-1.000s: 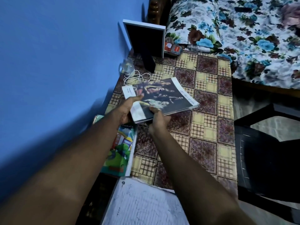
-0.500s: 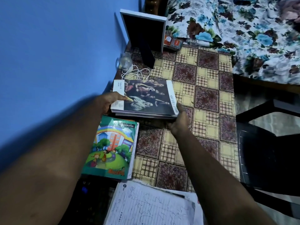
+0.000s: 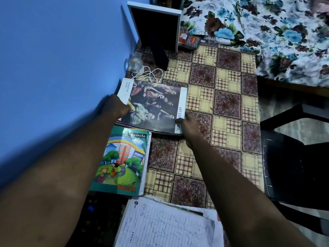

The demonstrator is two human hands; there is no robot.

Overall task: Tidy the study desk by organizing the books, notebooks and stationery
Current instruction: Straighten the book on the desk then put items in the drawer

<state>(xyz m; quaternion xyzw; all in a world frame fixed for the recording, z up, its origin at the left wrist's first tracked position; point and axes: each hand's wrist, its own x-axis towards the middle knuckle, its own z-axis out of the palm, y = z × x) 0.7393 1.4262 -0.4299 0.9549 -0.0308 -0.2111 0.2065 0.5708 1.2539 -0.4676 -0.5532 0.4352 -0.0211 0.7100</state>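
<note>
Brown-and-cream chequered cloth covers the tabletop [image 3: 222,104], seen from the head view, with a blue wall [image 3: 62,50] along its left side. The art book [image 3: 153,104] lies flat near that wall, cover up, its white title strip turned to the right; a dark edge shows beneath its near side, though what lies under it cannot be told. The hands are set apart, one at each end of the book. The left hand [image 3: 115,106] grips the wall-side edge with its thumb on the cover; the right hand [image 3: 188,123] grips the near right corner at the title strip, fingers curled about the edge. The book thus spans the gap between both hands.

Just nearer than the book lies a green Classmate notebook [image 3: 122,161] with a rainbow cover, partly hidden by the left forearm; nearer again, sheets of lined paper [image 3: 165,227] with handwriting. Beyond the book lie a coiled white cable [image 3: 153,73] and a clear rounded object [image 3: 136,63]; behind these stands a picture frame [image 3: 156,29], its back and prop showing. A floral bed cover [image 3: 267,32] borders the far right; a black chair [image 3: 293,166] stands at the right.
</note>
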